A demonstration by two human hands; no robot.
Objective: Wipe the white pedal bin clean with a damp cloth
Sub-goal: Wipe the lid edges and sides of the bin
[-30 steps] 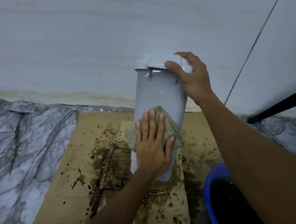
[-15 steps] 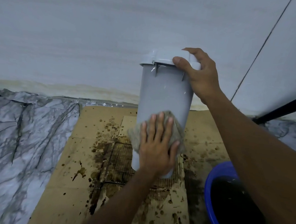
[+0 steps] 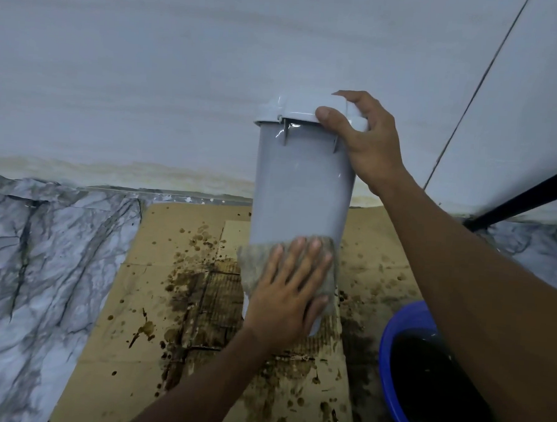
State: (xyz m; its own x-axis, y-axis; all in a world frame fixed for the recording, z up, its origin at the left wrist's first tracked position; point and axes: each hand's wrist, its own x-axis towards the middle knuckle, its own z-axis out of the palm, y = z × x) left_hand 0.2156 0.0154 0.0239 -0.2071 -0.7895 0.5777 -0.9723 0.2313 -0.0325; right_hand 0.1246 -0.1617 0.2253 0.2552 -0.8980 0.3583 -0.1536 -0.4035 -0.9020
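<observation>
Marble-veined grey flooring (image 3: 42, 263) fills the left side and meets a pale wall (image 3: 148, 75) at a yellowed seam. Next to it lies a sheet of brown cardboard (image 3: 124, 348), spattered with dark brown drops and soaked streaks that thicken toward its middle.

On that cardboard, near the centre, stands the white pedal bin (image 3: 300, 192), a tall smooth cylinder. Its lid (image 3: 302, 108) is closed and the hinge brackets face the camera. Its foot is mostly hidden behind the hand and cloth.

The left hand (image 3: 289, 295) lies flat on a greyish cloth (image 3: 251, 267), fingers straight and slightly fanned, pressing the cloth against the bin's lower front. Cloth edges show to the left of the fingertips and above them.

The right hand (image 3: 367, 144) grips the bin's top at its right side. The thumb lies on the lid's near edge and the other fingers curl over the lid from behind.

Right of the bin, near the lower edge, a blue basin (image 3: 390, 339) holds dark water, just beside the stained cardboard. A black bar (image 3: 529, 198) slants across the right side against the wall.
</observation>
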